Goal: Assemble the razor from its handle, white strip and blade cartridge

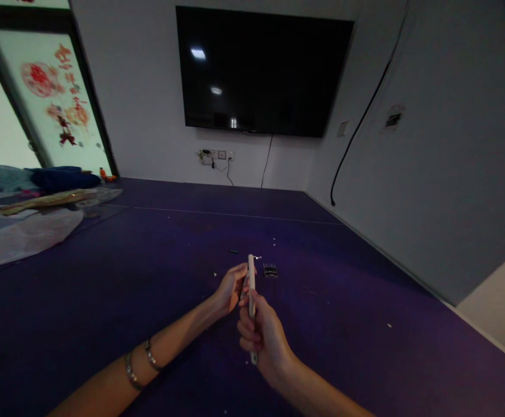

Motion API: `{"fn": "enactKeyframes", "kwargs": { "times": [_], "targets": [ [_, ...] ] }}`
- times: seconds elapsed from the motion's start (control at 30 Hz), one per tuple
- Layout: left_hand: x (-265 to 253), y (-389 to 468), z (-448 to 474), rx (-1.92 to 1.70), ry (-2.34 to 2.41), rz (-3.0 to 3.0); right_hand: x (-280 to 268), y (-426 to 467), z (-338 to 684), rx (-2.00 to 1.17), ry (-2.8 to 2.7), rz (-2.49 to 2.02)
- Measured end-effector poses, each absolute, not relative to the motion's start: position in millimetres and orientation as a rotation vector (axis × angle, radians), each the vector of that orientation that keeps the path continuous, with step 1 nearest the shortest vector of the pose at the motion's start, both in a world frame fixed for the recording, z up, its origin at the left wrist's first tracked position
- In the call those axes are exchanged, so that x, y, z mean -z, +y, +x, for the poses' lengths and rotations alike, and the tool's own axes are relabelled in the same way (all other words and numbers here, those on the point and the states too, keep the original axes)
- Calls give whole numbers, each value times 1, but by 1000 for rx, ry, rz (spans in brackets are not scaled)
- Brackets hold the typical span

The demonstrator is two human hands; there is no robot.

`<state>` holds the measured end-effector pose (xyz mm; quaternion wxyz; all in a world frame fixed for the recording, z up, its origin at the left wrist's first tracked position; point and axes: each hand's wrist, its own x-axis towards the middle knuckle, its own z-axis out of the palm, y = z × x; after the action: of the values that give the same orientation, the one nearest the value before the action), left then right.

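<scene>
My right hand (pixel 263 336) is closed round a long, slim white stick-like tool (pixel 251 275), which stands nearly upright with its rounded end at the top. Its lower end pokes out below my fingers. Just behind it, my left hand (pixel 230 288) is curled, the fingers bent around a thin dark piece that the white tool and my right hand partly cover; its kind does not show. A small bright bit (pixel 258 258) shows beside the tool's top. Past my hands on the purple floor lie a small dark rectangular part (pixel 270 270) and a short dark strip (pixel 234 251).
White scraps (pixel 215 274) dot the purple floor (pixel 148 260). To the left lie clear plastic sheeting (pixel 39 237) and folded blue cloth (pixel 65 178). A television (pixel 265 69) hangs on the far wall above sockets (pixel 222 154). One black cable (pixel 357 130) dangles along the right wall.
</scene>
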<state>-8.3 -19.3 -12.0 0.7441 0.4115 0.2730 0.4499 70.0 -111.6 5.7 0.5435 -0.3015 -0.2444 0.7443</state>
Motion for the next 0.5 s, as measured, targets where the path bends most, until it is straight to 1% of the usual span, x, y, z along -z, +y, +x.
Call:
{"fn": "enactKeyframes", "kwargs": {
  "times": [0.2,0.37,0.5],
  "targets": [
    [11,-21,-7,-1071,587,942,-10,-106,72,-1740,-583,-657],
    [9,-21,-9,-984,580,949,-4,-110,72,-1757,-570,-693],
    [10,-20,-8,-1031,583,951,-11,-108,74,-1770,-571,-669]
  ]
}}
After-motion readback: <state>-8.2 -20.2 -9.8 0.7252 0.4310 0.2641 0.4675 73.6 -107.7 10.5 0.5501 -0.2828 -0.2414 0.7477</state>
